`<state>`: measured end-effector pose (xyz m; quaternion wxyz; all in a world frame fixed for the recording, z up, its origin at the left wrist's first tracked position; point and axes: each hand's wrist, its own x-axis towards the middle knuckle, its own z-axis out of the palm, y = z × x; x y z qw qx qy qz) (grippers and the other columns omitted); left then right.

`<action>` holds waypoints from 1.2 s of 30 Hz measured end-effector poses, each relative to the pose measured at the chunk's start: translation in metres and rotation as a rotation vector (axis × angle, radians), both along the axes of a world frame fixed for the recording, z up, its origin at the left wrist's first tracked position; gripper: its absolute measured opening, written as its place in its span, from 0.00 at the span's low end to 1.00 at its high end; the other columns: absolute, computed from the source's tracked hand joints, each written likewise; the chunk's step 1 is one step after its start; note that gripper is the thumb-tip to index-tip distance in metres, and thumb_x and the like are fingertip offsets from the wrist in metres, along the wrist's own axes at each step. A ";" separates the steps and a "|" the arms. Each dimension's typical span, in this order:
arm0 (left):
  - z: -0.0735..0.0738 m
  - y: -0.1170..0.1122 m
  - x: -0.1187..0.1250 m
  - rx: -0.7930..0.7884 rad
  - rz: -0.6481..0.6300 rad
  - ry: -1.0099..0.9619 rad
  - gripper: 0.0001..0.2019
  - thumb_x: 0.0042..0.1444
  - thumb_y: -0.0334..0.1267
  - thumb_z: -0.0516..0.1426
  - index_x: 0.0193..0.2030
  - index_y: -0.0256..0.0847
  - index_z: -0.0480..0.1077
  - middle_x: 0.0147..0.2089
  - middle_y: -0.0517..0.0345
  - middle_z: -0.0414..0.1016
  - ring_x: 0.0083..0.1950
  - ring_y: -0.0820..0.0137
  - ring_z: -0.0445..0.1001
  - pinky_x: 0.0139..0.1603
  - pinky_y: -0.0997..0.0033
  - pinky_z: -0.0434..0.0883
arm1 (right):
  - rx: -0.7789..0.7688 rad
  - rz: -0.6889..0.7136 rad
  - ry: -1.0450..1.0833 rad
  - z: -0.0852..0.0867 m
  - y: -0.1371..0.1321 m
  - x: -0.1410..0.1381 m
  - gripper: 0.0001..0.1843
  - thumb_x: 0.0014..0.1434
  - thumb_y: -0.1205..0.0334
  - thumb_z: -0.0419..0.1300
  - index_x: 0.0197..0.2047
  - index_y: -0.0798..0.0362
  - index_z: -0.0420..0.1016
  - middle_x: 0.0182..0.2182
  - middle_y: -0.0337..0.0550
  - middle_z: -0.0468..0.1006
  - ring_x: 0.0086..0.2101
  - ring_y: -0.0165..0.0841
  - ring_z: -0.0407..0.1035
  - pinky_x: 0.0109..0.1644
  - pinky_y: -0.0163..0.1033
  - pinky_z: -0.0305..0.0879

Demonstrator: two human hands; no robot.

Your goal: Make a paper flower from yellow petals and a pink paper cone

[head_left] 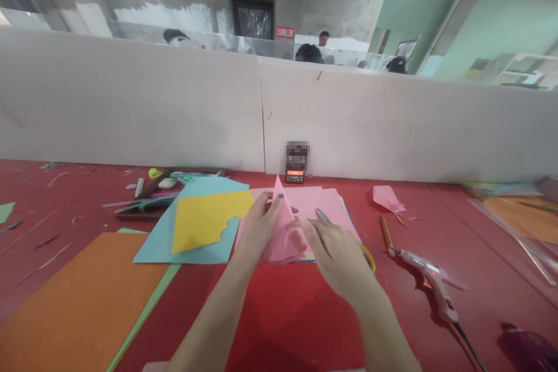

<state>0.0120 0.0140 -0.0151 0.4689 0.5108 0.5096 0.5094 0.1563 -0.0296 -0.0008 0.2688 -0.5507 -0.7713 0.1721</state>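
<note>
Two bare forearms reach up from the bottom edge over a red table top [279, 325]. Both meet at a folded piece of pink paper [283, 229], which stands in a peak with its tip pointing away from the person.

The left hand [260, 226] is curled around the left flank of the peak, fingers closed on it and one fingertip near the tip. That grip seems to be what holds the fold upright. The right hand [335, 253] lies palm down and mostly flat, fingers stretched out and loose. It rests on the lower right side of the paper as if pinning it to the surface, and it grips nothing.

Under the fold lies a flat pink sheet [331, 204], which serves as a working pad. Just to the left, a yellow sheet with a scalloped notch [209, 220] lies on a light blue sheet [152, 247]. A large orange sheet [74, 302] sits nearer the camera on that side.

To the right, well apart from the hands but probably within reach, lie a pencil [386, 233], a crumpled pink scrap [387, 197] and a white glue gun [433, 282] with its cord trailing toward the camera. A small phone [295, 174] leans against a white partition wall [131, 104] straight ahead, its screen turned toward the person.
</note>
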 end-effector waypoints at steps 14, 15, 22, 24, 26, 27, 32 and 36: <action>-0.004 0.005 0.001 -0.021 0.001 -0.035 0.13 0.51 0.47 0.53 0.34 0.39 0.64 0.32 0.51 0.79 0.30 0.64 0.77 0.30 0.66 0.72 | 0.003 0.022 -0.028 -0.003 0.001 -0.001 0.29 0.65 0.51 0.36 0.23 0.51 0.70 0.20 0.38 0.70 0.23 0.29 0.65 0.28 0.33 0.53; -0.004 0.005 0.001 -0.016 0.000 -0.032 0.13 0.52 0.47 0.53 0.34 0.39 0.64 0.32 0.51 0.79 0.30 0.64 0.77 0.31 0.67 0.72 | 0.013 0.031 -0.031 -0.004 0.001 -0.001 0.28 0.65 0.52 0.36 0.25 0.51 0.70 0.20 0.38 0.71 0.23 0.29 0.65 0.28 0.33 0.53; -0.005 0.003 0.000 0.010 -0.027 -0.042 0.13 0.53 0.48 0.52 0.36 0.39 0.64 0.33 0.51 0.79 0.32 0.64 0.77 0.33 0.66 0.71 | -0.002 0.013 -0.007 -0.007 0.001 -0.001 0.30 0.65 0.51 0.36 0.23 0.53 0.71 0.19 0.41 0.71 0.24 0.31 0.67 0.29 0.34 0.55; -0.005 0.003 0.000 0.020 -0.018 -0.022 0.13 0.53 0.48 0.52 0.36 0.40 0.65 0.33 0.52 0.79 0.32 0.65 0.76 0.33 0.67 0.71 | 0.004 0.021 0.024 -0.005 0.000 -0.001 0.30 0.65 0.52 0.35 0.25 0.53 0.72 0.21 0.42 0.72 0.26 0.31 0.68 0.31 0.34 0.56; -0.005 0.003 0.000 0.028 -0.006 0.009 0.13 0.53 0.48 0.52 0.36 0.40 0.66 0.33 0.53 0.79 0.32 0.65 0.76 0.34 0.68 0.71 | 0.031 0.036 0.065 -0.002 0.000 -0.001 0.27 0.65 0.54 0.35 0.32 0.51 0.73 0.26 0.41 0.75 0.30 0.31 0.69 0.34 0.33 0.56; -0.005 0.003 0.000 0.029 0.004 0.028 0.13 0.53 0.48 0.52 0.36 0.41 0.66 0.33 0.54 0.79 0.33 0.66 0.76 0.33 0.69 0.70 | 0.039 0.039 0.080 -0.001 0.000 -0.001 0.25 0.65 0.55 0.36 0.36 0.50 0.73 0.28 0.40 0.75 0.32 0.31 0.69 0.35 0.33 0.56; -0.007 0.004 -0.001 0.032 0.023 0.068 0.13 0.53 0.48 0.52 0.36 0.40 0.67 0.34 0.54 0.78 0.33 0.67 0.75 0.32 0.71 0.69 | 0.011 -0.002 0.038 -0.001 0.002 -0.002 0.22 0.65 0.53 0.37 0.40 0.47 0.71 0.28 0.38 0.75 0.28 0.31 0.68 0.31 0.33 0.55; -0.006 0.004 -0.001 0.019 -0.023 -0.008 0.15 0.53 0.48 0.52 0.40 0.39 0.66 0.32 0.53 0.78 0.31 0.66 0.76 0.32 0.69 0.70 | 0.016 -0.011 0.022 -0.004 0.004 -0.002 0.27 0.64 0.51 0.36 0.34 0.49 0.74 0.26 0.40 0.75 0.28 0.32 0.69 0.31 0.32 0.55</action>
